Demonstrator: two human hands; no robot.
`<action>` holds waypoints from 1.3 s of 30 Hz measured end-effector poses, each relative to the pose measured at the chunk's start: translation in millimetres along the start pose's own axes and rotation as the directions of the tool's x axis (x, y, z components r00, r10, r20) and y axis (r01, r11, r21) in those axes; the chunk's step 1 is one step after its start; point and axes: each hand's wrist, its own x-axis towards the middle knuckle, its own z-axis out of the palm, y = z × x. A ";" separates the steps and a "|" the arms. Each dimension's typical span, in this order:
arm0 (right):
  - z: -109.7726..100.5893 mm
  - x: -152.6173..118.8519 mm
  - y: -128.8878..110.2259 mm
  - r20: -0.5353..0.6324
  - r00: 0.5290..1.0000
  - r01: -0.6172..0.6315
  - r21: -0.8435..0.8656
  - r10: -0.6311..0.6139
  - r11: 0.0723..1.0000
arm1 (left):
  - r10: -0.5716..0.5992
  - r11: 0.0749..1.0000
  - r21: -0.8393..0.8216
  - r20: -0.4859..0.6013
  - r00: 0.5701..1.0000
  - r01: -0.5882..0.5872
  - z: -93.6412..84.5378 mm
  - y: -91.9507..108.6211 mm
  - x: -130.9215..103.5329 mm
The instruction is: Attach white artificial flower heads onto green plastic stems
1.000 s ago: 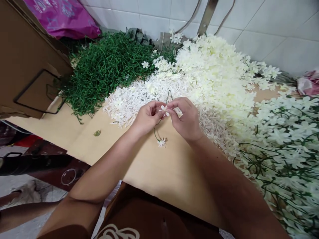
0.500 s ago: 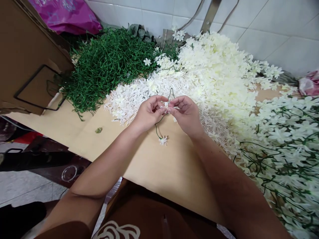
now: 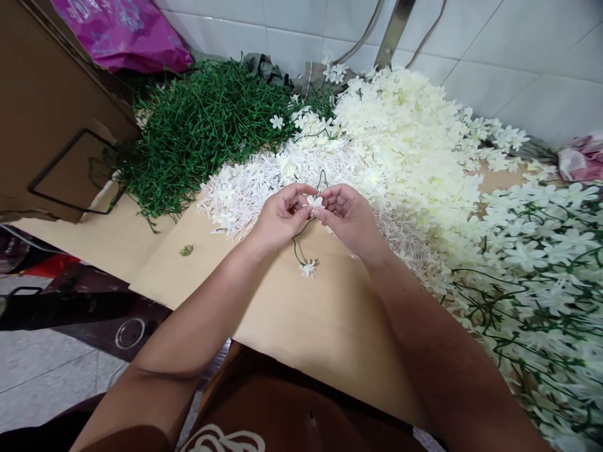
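Left hand [image 3: 285, 216] and right hand [image 3: 349, 220] pinch a small white flower [image 3: 314, 201] between them, a green stem [image 3: 296, 248] curving below to a second bloom [image 3: 308, 269], with a tangled pile of green stalks [image 3: 211, 119] beyond the left and cream blossoms [image 3: 405, 138] heaped beyond the right

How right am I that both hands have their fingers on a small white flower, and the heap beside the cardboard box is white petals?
Not quite: the heap beside the cardboard box is green stems, as the head view shows. Both hands do have their fingers on a small white flower.
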 end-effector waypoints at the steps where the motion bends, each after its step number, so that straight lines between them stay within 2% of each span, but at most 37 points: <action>1: -0.5 -0.1 -1.0 0.007 1.000 -0.001 -0.017 0.001 1.000 | -0.001 1.000 0.017 -0.001 1.000 0.001 0.0 0.1 -0.2; 10: 0.5 -3.3 -8.0 -0.003 0.999 0.044 -0.252 -0.046 0.967 | 0.033 0.985 0.167 -0.001 0.999 -0.033 -0.3 -3.6 -5.2; 14: -8.1 -0.9 -4.7 -0.041 0.998 0.043 -0.225 -0.054 0.973 | -0.011 0.998 0.061 -0.004 1.000 0.011 -0.6 -8.0 -3.3; 16: -14.5 1.7 -3.5 -0.077 0.997 0.013 -0.164 -0.026 0.986 | -0.044 0.987 0.152 -0.028 0.999 0.048 0.0 -12.8 -1.2; 18: -20.0 4.3 -3.3 -0.114 0.993 -0.016 -0.084 0.007 0.996 | -0.074 0.914 0.397 -0.028 0.997 0.079 2.3 -16.3 0.5; 20: -23.1 6.1 -3.6 -0.120 0.992 -0.046 -0.002 0.046 0.999 | -0.090 0.774 0.631 0.019 0.996 0.058 6.3 -16.4 1.6; 22: -23.8 6.8 -3.3 -0.076 0.990 -0.111 0.077 0.117 0.991 | -0.087 0.666 0.746 0.080 0.993 -0.002 10.6 -13.7 2.0; 24: -23.1 6.5 -2.0 -0.013 0.980 -0.196 0.147 0.200 0.970 | -0.060 0.630 0.775 0.108 0.992 -0.047 13.1 -11.3 1.9; 25: -22.7 6.2 -1.1 0.007 0.974 -0.226 0.175 0.229 0.958 | -0.044 0.642 0.765 0.109 0.993 -0.055 13.4 -10.9 1.7; 27: -22.4 5.4 1.1 0.020 0.968 -0.250 0.213 0.252 0.944 | -0.032 0.726 0.688 0.071 0.997 -0.026 12.7 -12.1 0.9; 29: -22.9 4.7 3.9 0.018 0.966 -0.255 0.241 0.258 0.936 | -0.070 0.862 0.503 0.004 0.998 0.059 11.6 -14.3 -0.2; 31: -23.5 4.2 7.4 0.046 0.961 -0.274 0.271 0.272 0.923 | -0.144 0.957 0.250 -0.035 0.989 0.148 11.7 -15.1 -1.4; 34: -23.3 3.9 13.2 0.120 0.953 -0.302 0.330 0.278 0.894 | -0.211 0.977 -0.031 -0.015 0.977 0.210 13.0 -12.4 -2.5; 39: -20.0 3.5 17.8 0.146 0.946 -0.323 0.353 0.290 0.878 | -0.248 0.958 -0.151 -0.019 0.969 0.242 12.5 -8.2 -1.5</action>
